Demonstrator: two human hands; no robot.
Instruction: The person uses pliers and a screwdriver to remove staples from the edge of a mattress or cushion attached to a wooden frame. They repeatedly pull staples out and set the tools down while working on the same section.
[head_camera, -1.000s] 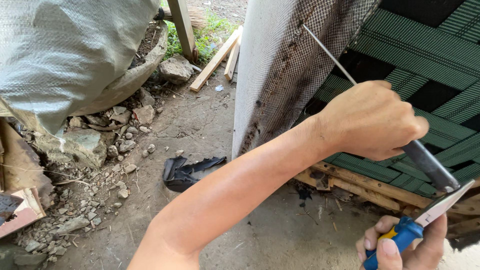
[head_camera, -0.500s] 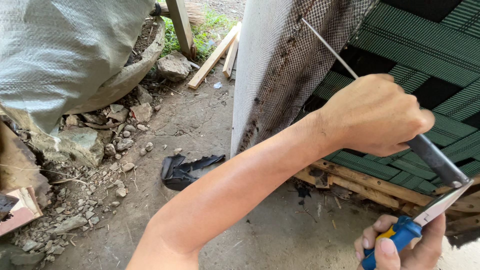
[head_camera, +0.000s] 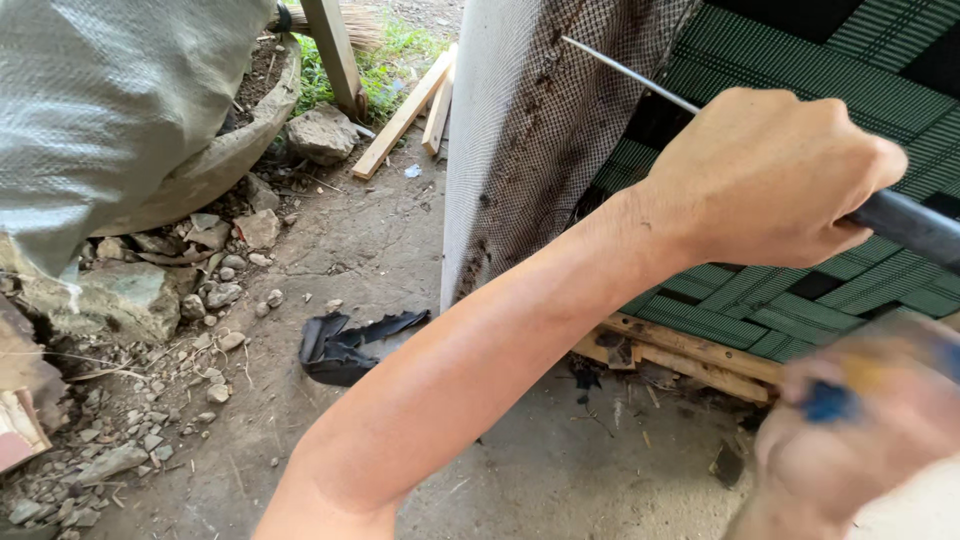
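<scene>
The left hand (head_camera: 770, 175) is closed around the dark handle of a long screwdriver (head_camera: 900, 222), at the right; its thin metal shaft runs up and left to the mesh cloth (head_camera: 530, 130) hanging over green webbing (head_camera: 800, 70). The right hand (head_camera: 860, 440), blurred at the near right corner, is clenched on a blue-handled tool (head_camera: 830, 400); its kind is unclear. A wood frame (head_camera: 690, 355) lies under the webbing. A black scrap (head_camera: 345, 345) lies on the dirt, with stones (head_camera: 320, 130) and a grey sack (head_camera: 110, 90) on the left.
</scene>
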